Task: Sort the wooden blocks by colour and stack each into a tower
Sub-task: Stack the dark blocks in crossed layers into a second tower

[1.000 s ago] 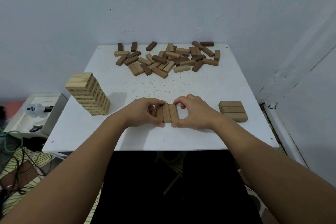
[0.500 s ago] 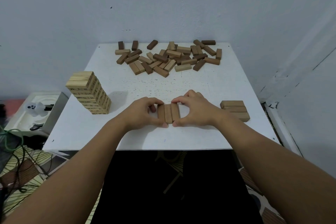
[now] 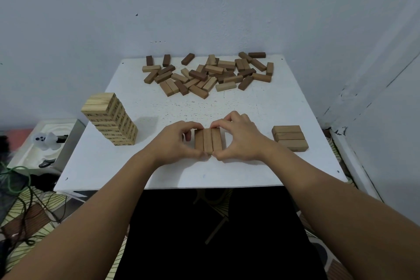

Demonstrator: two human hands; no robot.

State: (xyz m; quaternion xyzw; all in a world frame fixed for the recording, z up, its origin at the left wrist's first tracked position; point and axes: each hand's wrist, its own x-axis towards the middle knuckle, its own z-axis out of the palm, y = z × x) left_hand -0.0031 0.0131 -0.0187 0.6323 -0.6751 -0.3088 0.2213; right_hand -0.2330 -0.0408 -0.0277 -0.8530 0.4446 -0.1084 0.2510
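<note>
Three mid-brown blocks (image 3: 208,141) lie side by side in a row near the front middle of the white table (image 3: 261,109). My left hand (image 3: 175,142) pinches the row from the left, fingers at its far end and thumb at its near end. My right hand (image 3: 238,138) pinches it the same way from the right. A tall tower of light blocks (image 3: 110,119) stands at the left. A flat row of three tan blocks (image 3: 290,137) lies at the right. A loose pile of mixed brown blocks (image 3: 209,74) covers the far side.
The wall runs close behind the table and along its right side. Left of the table, lower down, sit a white box (image 3: 45,143) with a small ghost figure (image 3: 44,140) and tangled cables (image 3: 20,188). Bare table surface lies between the pile and my hands.
Both hands stay on the three-block row, squeezing it together. The view has shifted slightly; the blocks have barely moved.
</note>
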